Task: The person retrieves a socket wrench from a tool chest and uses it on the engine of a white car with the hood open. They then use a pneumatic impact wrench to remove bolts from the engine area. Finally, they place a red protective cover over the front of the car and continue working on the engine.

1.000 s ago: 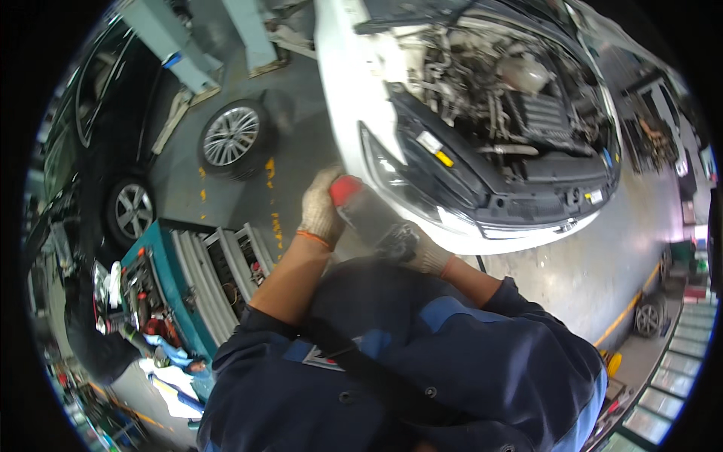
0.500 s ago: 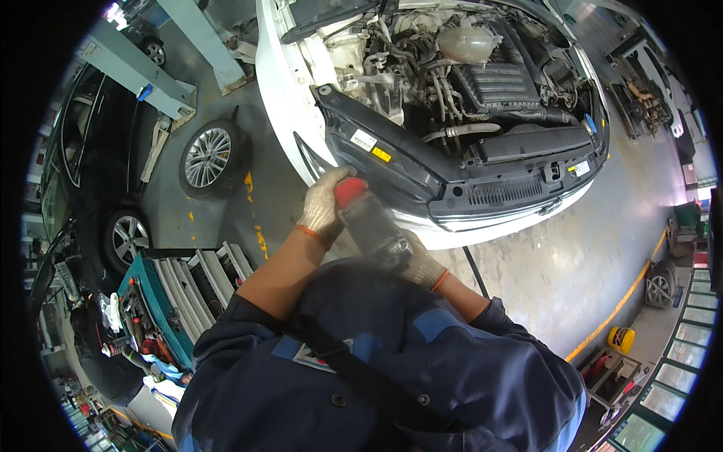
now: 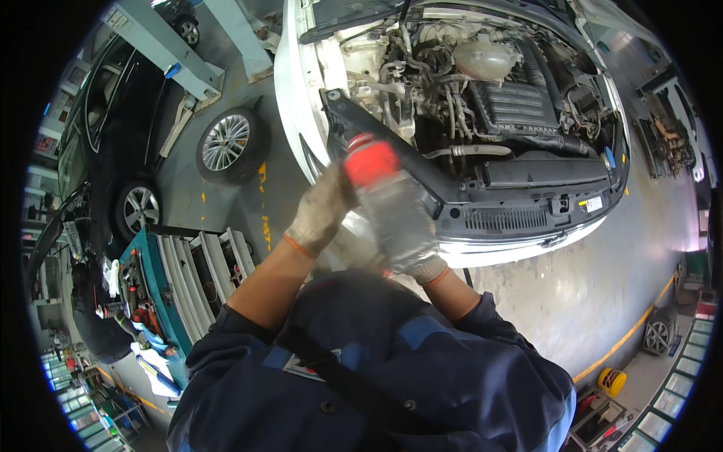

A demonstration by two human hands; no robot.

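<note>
Held in front of my chest is a clear-greyish container with a red top (image 3: 399, 218), blurred by motion, so its exact kind is hard to make out. My left hand (image 3: 324, 207), in a whitish knit glove with an orange cuff, is closed at the side of its red end. At the lower end is my right hand (image 3: 431, 270), gloved alike; most of its fingers are hidden behind the container. Just beyond my hands, the front corner of a white car (image 3: 297, 98) has its engine bay (image 3: 452, 90) exposed, with a black air-filter housing and a whitish coolant tank.
To the left a loose wheel (image 3: 230, 143) lies on the floor beside a lift post (image 3: 162, 53) and a black car (image 3: 120, 113). A teal tool cabinet (image 3: 169, 286) with several drawers pulled out stands nearer. A yellow bucket (image 3: 611, 382) is at the right.
The container has come up closer to the camera and its red top is larger in view. Both hands moved with it. The view has shifted, so the car sits slightly lower and further right.
</note>
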